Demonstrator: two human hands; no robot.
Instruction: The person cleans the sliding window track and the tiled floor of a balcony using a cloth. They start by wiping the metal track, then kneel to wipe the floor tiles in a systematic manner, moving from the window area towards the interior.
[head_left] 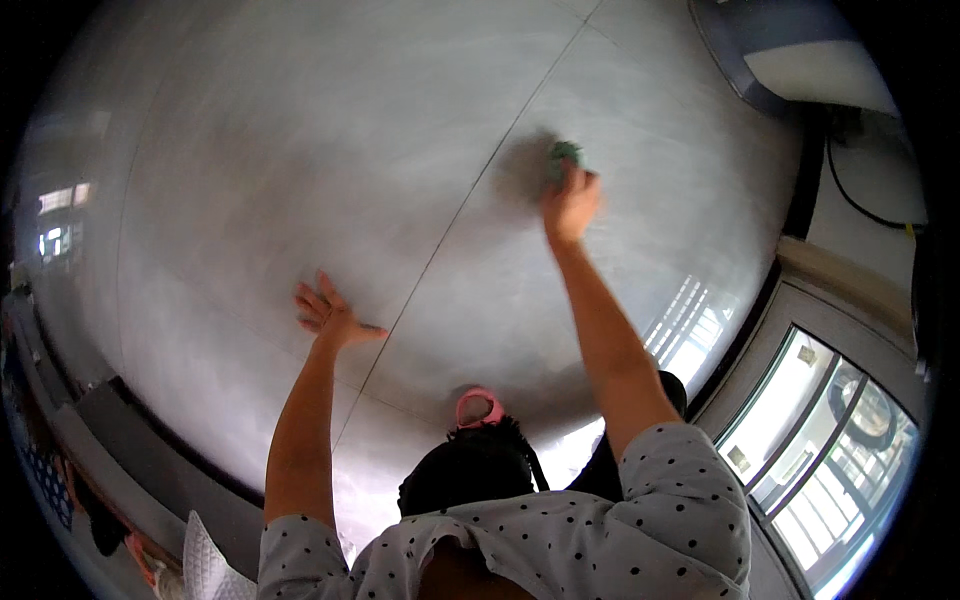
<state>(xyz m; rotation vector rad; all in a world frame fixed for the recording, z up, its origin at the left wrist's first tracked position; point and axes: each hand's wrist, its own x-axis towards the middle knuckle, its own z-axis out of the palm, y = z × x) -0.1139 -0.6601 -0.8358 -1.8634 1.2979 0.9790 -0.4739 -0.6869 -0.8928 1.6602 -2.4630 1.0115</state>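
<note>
the glossy grey floor (300,130) takes up most of what reaches me, crossed by a thin dark seam that slants from the upper edge down toward the lower left; pale window reflections lie on it at both sides. next in size comes the white shirt (560,550) with dark dots, along my lower edge, its short sleeves leaving both forearms bare. at the lower right i get a grey-framed glazed panel (825,440), bright behind its panes, and at the upper right a rounded grey-and-white object (820,75) that i can't identify. a dark mass (465,475) sits just above the shirt's collar.

of my two hands, the left hand (338,322) is open, fingers and thumb spread wide over the floor left of the seam, with the thumb tip close to that line. the right hand (572,203), slightly blurred, reaches farther out on the seam's other side, its fingers closed on something. a pink ring-shaped item (478,407) shows at the top of the dark mass. smallest is the green pad (562,152), held at the right fingertips against the floor, with a soft shadow beside it.
</note>
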